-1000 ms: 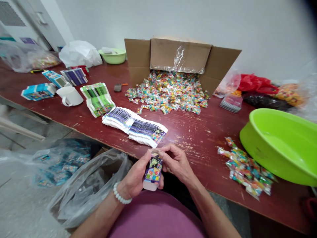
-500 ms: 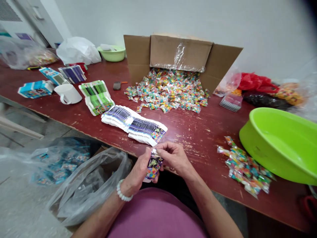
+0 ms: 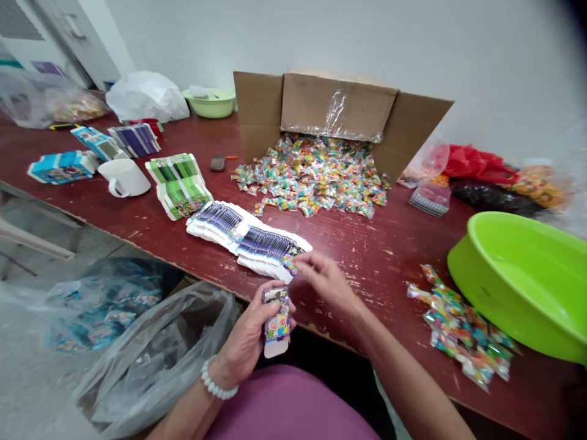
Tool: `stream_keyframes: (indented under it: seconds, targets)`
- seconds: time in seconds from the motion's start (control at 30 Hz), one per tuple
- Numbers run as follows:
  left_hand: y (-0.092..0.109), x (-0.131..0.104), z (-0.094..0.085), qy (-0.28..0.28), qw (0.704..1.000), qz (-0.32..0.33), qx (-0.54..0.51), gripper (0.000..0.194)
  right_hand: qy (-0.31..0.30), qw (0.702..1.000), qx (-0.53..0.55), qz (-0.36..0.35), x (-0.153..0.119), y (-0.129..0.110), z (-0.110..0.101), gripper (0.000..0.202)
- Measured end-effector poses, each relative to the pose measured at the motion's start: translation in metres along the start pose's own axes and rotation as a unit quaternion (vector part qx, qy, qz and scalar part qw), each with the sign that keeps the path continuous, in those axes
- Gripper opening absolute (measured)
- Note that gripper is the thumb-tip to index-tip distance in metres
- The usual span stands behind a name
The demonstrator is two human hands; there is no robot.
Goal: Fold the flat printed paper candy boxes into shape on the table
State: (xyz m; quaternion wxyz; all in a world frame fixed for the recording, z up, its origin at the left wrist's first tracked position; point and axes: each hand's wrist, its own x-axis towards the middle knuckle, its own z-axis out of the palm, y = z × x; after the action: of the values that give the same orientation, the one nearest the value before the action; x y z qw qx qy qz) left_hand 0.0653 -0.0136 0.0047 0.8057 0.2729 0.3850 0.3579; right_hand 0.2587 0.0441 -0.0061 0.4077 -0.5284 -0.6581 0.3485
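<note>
My left hand [image 3: 250, 330] is wrapped round a small purple printed candy box [image 3: 276, 321], its thumb across the front. The box's white lower flap sticks out towards me, unfolded. My right hand [image 3: 328, 278] is at the right end of a row of flat purple boxes [image 3: 268, 244], fingertips at the nearest one's edge; its fingers look loosely bent and a little apart. Whether they touch that box I cannot tell. Further left, a stack of flat green boxes [image 3: 178, 183] adjoins the purple row.
Wrapped candies [image 3: 316, 177] spill from a cardboard box [image 3: 339, 107] at the back. A smaller candy pile [image 3: 458, 324] lies beside a green basin [image 3: 518, 305]. A white mug [image 3: 126, 178] stands left. Below the table edge is a plastic-lined carton [image 3: 160, 354].
My right hand has left the small box and moved up to the end of the purple row. My left hand has lowered slightly and turned the box more upright.
</note>
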Motion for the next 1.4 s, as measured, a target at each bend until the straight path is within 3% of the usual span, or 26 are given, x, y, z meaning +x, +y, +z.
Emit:
stream_keyframes:
  seconds: [0.07,0.2,0.33,0.47,0.57,0.63,0.73,0.87,0.97,1.07,1.13,1.23,1.33,1.4]
  targets:
    - [-0.002,-0.004,-0.007,-0.005,1.000,-0.008,-0.015,0.040,0.089,0.988,-0.120,0.030,0.049,0.025,-0.015,0.031]
    - [-0.012,-0.013,-0.024,-0.016,0.997,-0.070,0.010,0.039,0.132,0.969,-0.207,0.036,0.136,0.069,-0.031,0.042]
    - [-0.012,-0.016,-0.049,-0.015,0.995,-0.069,0.071,0.044,0.120,0.954,-0.275,0.015,0.170,0.089,-0.021,0.048]
    - [0.012,-0.014,-0.085,-0.040,0.966,-0.063,0.247,0.054,0.099,0.943,-0.316,-0.018,0.153,0.098,-0.015,0.026]
    - [0.028,-0.012,-0.109,-0.143,0.898,-0.127,0.396,0.038,0.080,0.941,-0.326,-0.052,0.117,0.101,-0.020,0.027]
    - [0.030,-0.011,-0.120,-0.196,0.869,-0.164,0.425,0.027,0.081,0.939,-0.326,-0.070,0.088,0.101,-0.026,0.029]
    - [0.027,-0.009,-0.126,-0.205,0.895,-0.170,0.357,0.025,0.136,0.950,-0.276,-0.059,0.046,0.099,-0.035,0.031]
    - [0.030,-0.006,-0.113,-0.178,0.956,-0.135,0.192,0.028,0.230,0.955,-0.185,0.000,0.012,0.098,-0.047,0.025]
    - [0.033,-0.002,-0.087,-0.143,0.976,-0.087,0.142,0.029,0.273,0.947,-0.167,0.034,0.002,0.096,-0.053,0.026]
    - [0.026,0.006,-0.056,-0.098,0.984,-0.051,0.141,0.030,0.283,0.947,-0.142,0.047,-0.003,0.077,-0.049,0.028]
    - [0.019,0.011,-0.038,-0.101,0.984,-0.046,0.137,0.035,0.251,0.961,-0.114,0.030,-0.009,0.054,-0.040,0.028]
    - [0.011,0.016,-0.020,-0.135,0.981,-0.043,0.133,0.038,0.143,0.983,-0.091,-0.066,-0.021,0.015,-0.023,0.024]
    - [0.010,0.014,-0.011,-0.147,0.978,-0.028,0.145,0.035,0.043,0.978,-0.115,-0.166,-0.033,-0.008,-0.007,0.027]
    - [0.010,0.012,-0.008,-0.142,0.976,-0.023,0.162,0.034,0.008,0.973,-0.120,-0.196,-0.039,-0.014,0.000,0.028]
